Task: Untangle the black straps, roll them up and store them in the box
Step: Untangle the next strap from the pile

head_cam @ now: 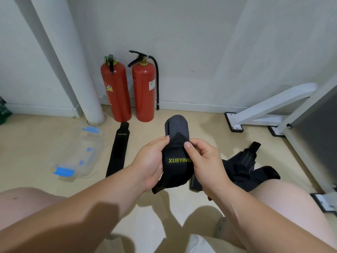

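I hold a black strap (177,168) with yellow XUEYING lettering in front of me, its grey rounded end pointing up and away. My left hand (152,162) grips its left edge, thumb on top. My right hand (204,161) pinches its right edge, thumb on the fabric. A second black strap (118,150) lies flat and straight on the floor to the left. A tangled heap of black straps (248,167) lies to the right by my knee. The clear plastic box (82,152) with blue clips sits on the floor at the left.
Two red fire extinguishers (127,92) stand against the wall ahead, beside a white pipe (73,70). A white metal frame (273,108) with floor plates runs along the right side. My knees flank the lower part of the view.
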